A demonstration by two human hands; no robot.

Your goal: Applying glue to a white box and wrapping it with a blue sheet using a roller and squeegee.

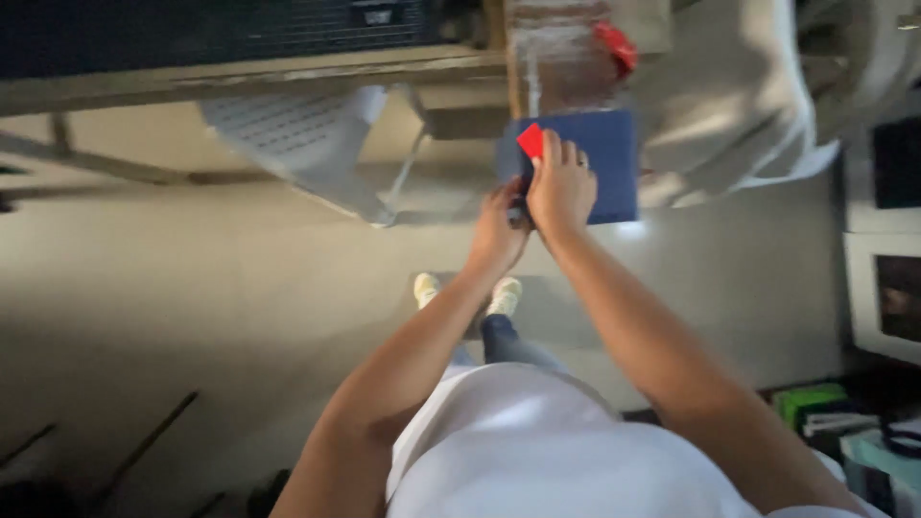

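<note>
Both hands grip a blue square board (600, 163) held out over the floor (192, 288). The right hand (561, 187) pinches a small red card (531, 140) against it; the left hand (499, 230) clasps its lower edge. The card seems mid-placement.

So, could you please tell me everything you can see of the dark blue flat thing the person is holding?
The dark blue flat thing looks like a thin, stiff, square-cornered book or folder with a plain matte face. It is held out in front of the body above the floor. The right hand lies across its left part, the left hand grips its lower left edge. A small red card sits against its upper left, at the right fingertips. The picture is blurred, so finer detail is lost.
</note>
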